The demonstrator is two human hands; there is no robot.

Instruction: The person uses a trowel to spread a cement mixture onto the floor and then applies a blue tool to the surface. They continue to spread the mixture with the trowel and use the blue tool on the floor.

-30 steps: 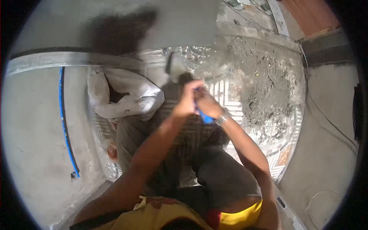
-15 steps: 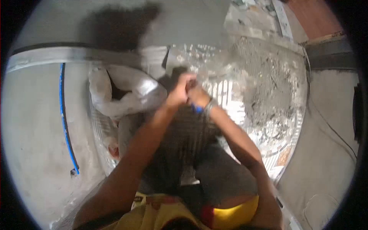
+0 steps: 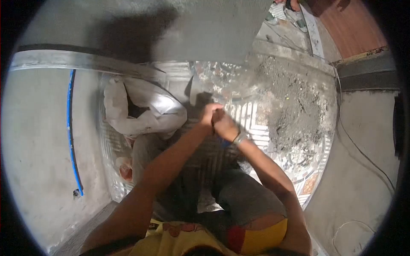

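Observation:
In front of my bent knees my two hands meet over the patterned floor. My left hand (image 3: 209,114) is closed, its fingers pressed against my right hand (image 3: 225,126), which is curled too. Something dark shows between them, but its kind is hidden. A small blue thing (image 3: 225,143) peeks out beneath my right hand, beside the band (image 3: 240,138) on that wrist. Left of my hands, a white sack (image 3: 156,104) stands with its mouth gaping.
Grey loose mortar (image 3: 299,106) is spread over the floor at right. A blue pipe (image 3: 71,136) runs along the left wall. Ahead is a wet-looking grey wall surface (image 3: 213,34). Another person's feet (image 3: 294,17) show at top right. A thin cable (image 3: 363,145) hangs at right.
My joined hands sit slightly lower in view and stay together. The view has tilted up a little, bringing another person's feet into clearer sight.

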